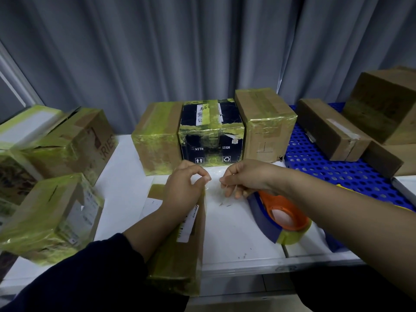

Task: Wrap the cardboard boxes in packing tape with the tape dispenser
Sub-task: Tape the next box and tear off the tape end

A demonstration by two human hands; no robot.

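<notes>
A long brown cardboard box (180, 246) with a white label lies on the white table (236, 235), its near end covered in yellowish tape. My left forearm lies over it. At the box's far end, my left hand (185, 185) has its fingers curled, thumb and forefinger pinched together. My right hand (244, 177) pinches too, a few centimetres to the right. A faint strip of clear tape (211, 188) seems to run between the two pinches. The orange and blue tape dispenser (281, 218) with its yellowish roll lies on the table under my right wrist, held by neither hand.
Three taped boxes stand at the back: a brown one (157, 140), a black one (211, 136), a brown one (265, 124). More taped boxes (56, 212) are stacked at left. A blue perforated pallet (333, 170) at right carries plain boxes (331, 129). A grey curtain hangs behind.
</notes>
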